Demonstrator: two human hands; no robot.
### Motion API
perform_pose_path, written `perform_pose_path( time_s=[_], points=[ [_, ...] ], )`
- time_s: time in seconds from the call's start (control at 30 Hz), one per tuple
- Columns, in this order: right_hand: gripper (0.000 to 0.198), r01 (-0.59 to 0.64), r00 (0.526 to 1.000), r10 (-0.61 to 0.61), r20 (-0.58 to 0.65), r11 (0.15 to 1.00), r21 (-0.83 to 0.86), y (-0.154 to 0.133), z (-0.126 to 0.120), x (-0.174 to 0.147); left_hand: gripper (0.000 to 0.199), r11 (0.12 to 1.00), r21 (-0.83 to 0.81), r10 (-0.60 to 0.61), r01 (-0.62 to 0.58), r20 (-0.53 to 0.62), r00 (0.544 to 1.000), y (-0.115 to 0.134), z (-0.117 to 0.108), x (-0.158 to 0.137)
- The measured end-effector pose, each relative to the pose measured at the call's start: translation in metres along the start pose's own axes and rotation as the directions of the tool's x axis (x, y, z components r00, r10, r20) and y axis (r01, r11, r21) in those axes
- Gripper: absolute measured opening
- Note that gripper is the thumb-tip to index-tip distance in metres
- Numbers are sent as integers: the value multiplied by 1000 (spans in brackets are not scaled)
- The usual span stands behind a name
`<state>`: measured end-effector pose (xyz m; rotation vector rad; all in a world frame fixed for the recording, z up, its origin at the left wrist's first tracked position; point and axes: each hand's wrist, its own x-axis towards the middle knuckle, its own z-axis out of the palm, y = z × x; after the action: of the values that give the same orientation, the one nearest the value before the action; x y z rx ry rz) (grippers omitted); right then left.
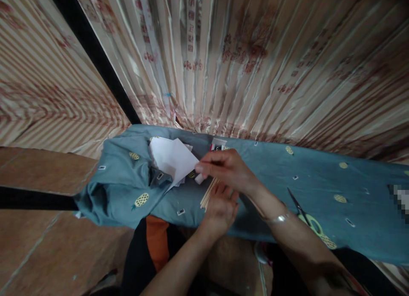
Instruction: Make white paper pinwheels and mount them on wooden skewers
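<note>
Your right forearm comes in from the lower right and slants up and leftward, a bracelet (pixel 281 218) at its wrist. The right hand (pixel 232 170) bends over at the wrist, back upward, and reaches across above your left hand (pixel 220 210). Its thumb and forefinger are drawn close together at the near corner of the white paper sheets (pixel 179 160); you cannot tell from here whether they pinch that corner or the small white piece (pixel 200 179) just below the fingertips.

Your left forearm rises from the bottom edge, angled up to the right, with the hand palm down, nearer your body than the right. Its fingers are bent and point forward over the thin wooden sticks (pixel 207 195), which stick out to the left from beneath them; the fingers' undersides are hidden, so you cannot tell whether they grip.

The paper lies left of both hands on the blue-green cloth (pixel 262 193). A small packet (pixel 218 143) sits just beyond your right hand, and scissors (pixel 308 221) with green handles lie to the right of your right forearm.
</note>
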<state>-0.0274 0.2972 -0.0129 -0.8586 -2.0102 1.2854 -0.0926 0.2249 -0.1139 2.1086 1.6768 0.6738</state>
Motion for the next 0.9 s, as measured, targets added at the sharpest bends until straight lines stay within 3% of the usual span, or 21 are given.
perform_pose_path(
  time_s=[0.03,0.1,0.17,0.27,0.33,0.53,0.9],
  points=[
    [31,-48,997,37,-63,983,-176,13,1,21,27,998,-9,65,-64,30,997,0,0,-1],
    [25,-115,990,63,-124,873,-475,38,3,57,36,978,-30,209,-208,102,972,-2,1,-4],
    [32,-151,987,148,-56,784,-602,58,6,82,39,966,-21,258,-257,132,957,-4,3,-6],
    [40,-168,954,287,88,752,-637,75,9,99,35,963,-9,268,-269,120,956,-6,5,-7],
    [35,-174,942,315,119,757,-630,79,10,102,34,962,-5,271,-272,108,956,-6,6,-7],
    [21,-162,952,290,94,743,-650,72,10,102,34,964,2,263,-265,103,959,-6,6,-7],
    [33,-79,990,143,17,638,-766,48,14,78,36,965,9,259,-262,122,958,-5,4,-6]
  ],
)
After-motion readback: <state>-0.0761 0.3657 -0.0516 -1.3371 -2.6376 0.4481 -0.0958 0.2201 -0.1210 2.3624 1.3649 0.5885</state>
